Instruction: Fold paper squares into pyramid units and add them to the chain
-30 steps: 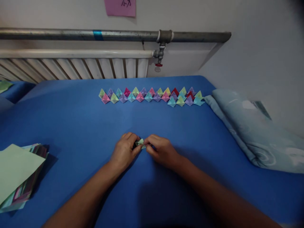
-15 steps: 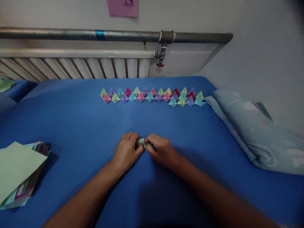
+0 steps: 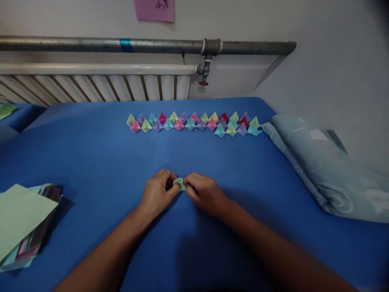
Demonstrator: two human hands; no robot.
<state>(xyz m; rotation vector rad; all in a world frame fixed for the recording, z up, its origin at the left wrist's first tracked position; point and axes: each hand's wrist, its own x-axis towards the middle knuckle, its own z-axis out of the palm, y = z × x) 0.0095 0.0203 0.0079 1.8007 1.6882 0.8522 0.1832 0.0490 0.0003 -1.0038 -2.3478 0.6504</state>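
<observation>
A small folded piece of light green paper (image 3: 179, 183) is held between my two hands, above the middle of the blue surface (image 3: 115, 158). My left hand (image 3: 159, 190) pinches its left side between thumb and fingers. My right hand (image 3: 202, 191) has its fingers closed at the paper's right edge. The fingertips hide part of the paper. Beyond the hands, several folded paper pieces (image 3: 179, 124) in green, pink, purple, blue, yellow and red stand in overlapping rows.
At the left lies a stack of coloured paper sheets with a light green sheet (image 3: 24, 209) on top. A folded grey-green blanket (image 3: 306, 162) rests at the right. A radiator (image 3: 100, 87) and a metal pipe (image 3: 164, 46) run along the wall behind.
The green paper shows more between my fingers, and my left hand has shifted slightly to the left. The whole view has moved a little.
</observation>
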